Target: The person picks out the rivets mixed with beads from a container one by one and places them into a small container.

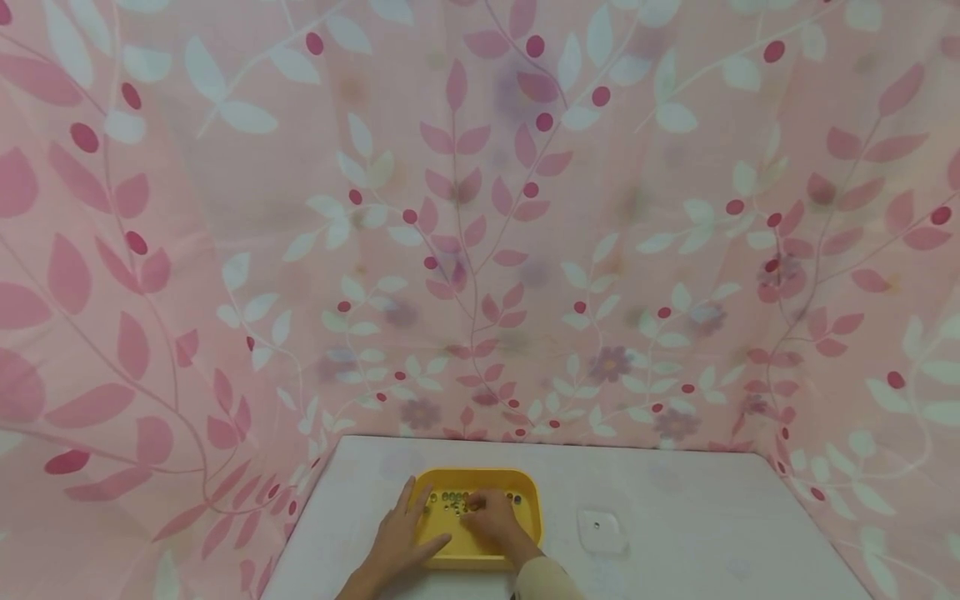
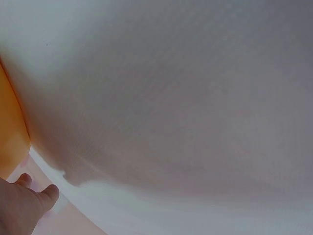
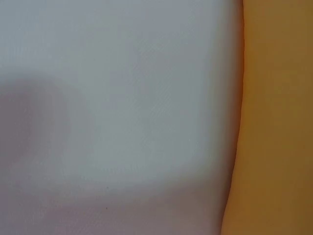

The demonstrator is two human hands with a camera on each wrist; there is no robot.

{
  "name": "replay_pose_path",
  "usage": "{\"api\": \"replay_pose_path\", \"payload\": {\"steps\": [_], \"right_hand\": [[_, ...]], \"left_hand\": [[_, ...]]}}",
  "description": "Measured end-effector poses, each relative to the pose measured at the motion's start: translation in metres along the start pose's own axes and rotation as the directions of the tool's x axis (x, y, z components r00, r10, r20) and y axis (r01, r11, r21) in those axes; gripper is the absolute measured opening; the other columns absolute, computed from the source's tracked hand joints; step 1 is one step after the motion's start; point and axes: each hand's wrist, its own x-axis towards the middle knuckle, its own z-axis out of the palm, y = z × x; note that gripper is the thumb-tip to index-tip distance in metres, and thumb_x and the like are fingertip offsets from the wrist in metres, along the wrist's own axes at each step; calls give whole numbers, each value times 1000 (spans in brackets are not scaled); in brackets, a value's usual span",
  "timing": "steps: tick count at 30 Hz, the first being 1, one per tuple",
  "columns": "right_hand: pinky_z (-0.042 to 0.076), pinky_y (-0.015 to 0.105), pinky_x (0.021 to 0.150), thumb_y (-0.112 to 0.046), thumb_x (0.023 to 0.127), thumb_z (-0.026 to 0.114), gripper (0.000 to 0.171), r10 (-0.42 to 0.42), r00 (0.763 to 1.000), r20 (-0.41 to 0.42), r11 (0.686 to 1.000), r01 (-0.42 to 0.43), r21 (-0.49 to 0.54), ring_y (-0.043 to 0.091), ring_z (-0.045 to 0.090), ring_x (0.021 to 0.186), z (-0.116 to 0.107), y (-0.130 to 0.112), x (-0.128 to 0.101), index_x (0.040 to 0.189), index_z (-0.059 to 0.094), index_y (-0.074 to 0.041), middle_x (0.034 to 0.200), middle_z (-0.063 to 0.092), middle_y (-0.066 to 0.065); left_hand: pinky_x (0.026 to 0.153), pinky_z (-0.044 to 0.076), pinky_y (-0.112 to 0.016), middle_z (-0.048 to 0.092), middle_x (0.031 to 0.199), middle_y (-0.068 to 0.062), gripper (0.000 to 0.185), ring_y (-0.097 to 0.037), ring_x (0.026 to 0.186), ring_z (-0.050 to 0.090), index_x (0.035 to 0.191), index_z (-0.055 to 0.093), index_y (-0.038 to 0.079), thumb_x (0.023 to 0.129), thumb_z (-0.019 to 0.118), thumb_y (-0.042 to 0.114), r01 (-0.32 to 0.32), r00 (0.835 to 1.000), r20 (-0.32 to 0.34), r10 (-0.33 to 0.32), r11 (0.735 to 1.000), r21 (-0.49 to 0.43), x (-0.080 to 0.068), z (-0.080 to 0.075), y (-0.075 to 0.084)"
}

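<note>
On the yellow tray (image 1: 525, 510), left hand (image 1: 401, 537) lies flat; right hand (image 1: 491, 515) fingers small beads (image 1: 448, 498).

The left hand (image 1: 401, 536) lay flat with its fingers spread straight forward, while the right hand (image 1: 491, 517) reached in beside it, knuckles up, fingers bent downward.

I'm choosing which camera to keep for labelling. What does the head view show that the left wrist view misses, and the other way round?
Only the head view shows the whole yellow tray with small dark beads inside, the right hand over them, a small white square piece and the pink leaf-patterned curtain. Only the left wrist view shows a close, blurred look at the fingertips on the cloth. Both share the left hand, a tray edge and the white table.
</note>
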Motion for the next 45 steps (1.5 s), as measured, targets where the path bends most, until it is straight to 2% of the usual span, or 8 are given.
{"api": "replay_pose_path", "payload": {"steps": [7, 12, 19, 23, 29, 35, 41, 45], "right_hand": [[54, 40, 77, -7, 76, 81, 21, -12, 999, -32, 1000, 11, -12, 16, 61, 82, 1, -4, 1, 97, 76, -2, 90, 72, 7], [52, 40, 77, -8, 74, 82, 23, -15, 999, -44, 999, 14, -40, 16, 59, 82, 2, -8, -1, 95, 76, -2, 89, 71, 6], [51, 44, 81, -13, 74, 84, 16, 63, 996, -69, 986, -73, -152, 18, 58, 83, 11, -6, 2, 87, 76, -10, 87, 69, 1], [52, 45, 81, -11, 73, 84, 14, 62, 991, -115, 979, -83, -186, 19, 62, 83, 14, -5, 2, 83, 75, -10, 85, 70, 0], [53, 46, 82, -8, 74, 82, 10, 36, 992, -120, 982, -57, -178, 20, 63, 84, 13, -6, 2, 82, 76, -8, 84, 71, 2], [53, 43, 78, -8, 75, 82, 9, 1, 994, -111, 984, -21, -179, 19, 62, 82, 9, -9, 2, 79, 74, -8, 82, 69, 1], [53, 41, 73, -7, 75, 82, 8, -35, 995, -96, 978, 14, -210, 17, 61, 78, 10, -8, 2, 76, 74, -8, 78, 68, 0], [53, 43, 75, -6, 76, 80, 8, -42, 995, -86, 973, 22, -229, 18, 61, 78, 10, -7, 2, 76, 73, -9, 77, 67, 0]], "left_hand": [[89, 45, -68, 23, 158, -29, 89, -49, 113, 58, 152, 39, 9, 83, 70, 57, -22, 1000, -19, 22, 1000, -5, 1, 1, -2], [89, 45, -67, 23, 159, -29, 89, -48, 113, 58, 152, 38, 9, 84, 70, 57, -13, 1000, -12, 13, 1000, -7, 2, 4, -3], [90, 45, -68, 23, 158, -30, 89, -52, 115, 56, 152, 39, 8, 83, 70, 56, -6, 1000, -6, 6, 1000, -16, -1, 5, -3], [88, 45, -69, 22, 158, -30, 89, -52, 114, 56, 152, 39, 8, 83, 71, 54, -17, 1000, -11, 17, 1000, -20, -3, 7, -3], [85, 46, -68, 24, 158, -30, 88, -50, 112, 57, 151, 39, 9, 84, 71, 56, -28, 999, -28, 27, 1000, -8, -1, 6, -5], [88, 46, -68, 23, 159, -29, 89, -50, 113, 57, 152, 39, 9, 84, 70, 57, -31, 999, -38, 30, 999, -10, 2, 4, -5], [88, 47, -67, 24, 158, -29, 90, -51, 113, 57, 151, 39, 8, 83, 71, 57, -25, 999, -45, 25, 1000, -8, 1, 5, -5], [86, 48, -66, 25, 158, -29, 89, -50, 112, 58, 151, 41, 8, 82, 72, 55, -32, 998, -55, 31, 999, -7, 1, 5, -5]]}}
